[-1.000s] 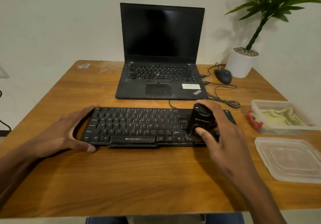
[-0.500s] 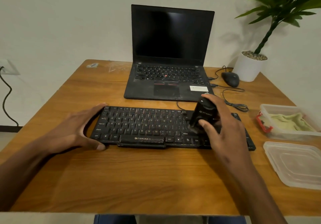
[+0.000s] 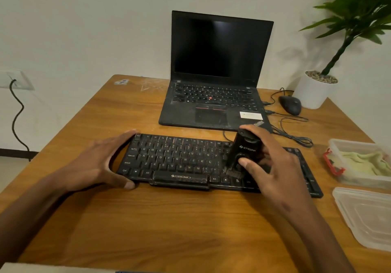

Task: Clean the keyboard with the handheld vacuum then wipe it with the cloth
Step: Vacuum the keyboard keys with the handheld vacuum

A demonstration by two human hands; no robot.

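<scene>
the keyboard (image 3: 186, 162) lies flat on the bench (image 3: 169, 230), just in front of the laptop (image 3: 213, 95). the right hand (image 3: 273, 167) has its fingers curled round the handheld vacuum (image 3: 243, 152), thumb on the front face, brush tip down on the keys right of the keyboard's middle. the left hand (image 3: 99, 162) braces the keyboard's left end with spread fingers, thumb along the front edge. the vacuuming looks partly done. to do it well, keep the brush touching the key gaps, work row by row toward the left end, tilt the nozzle only slightly, and hold the brace firm so nothing slides. the cloth (image 3: 364, 164) waits in an open container to the keyboard's right.
</scene>
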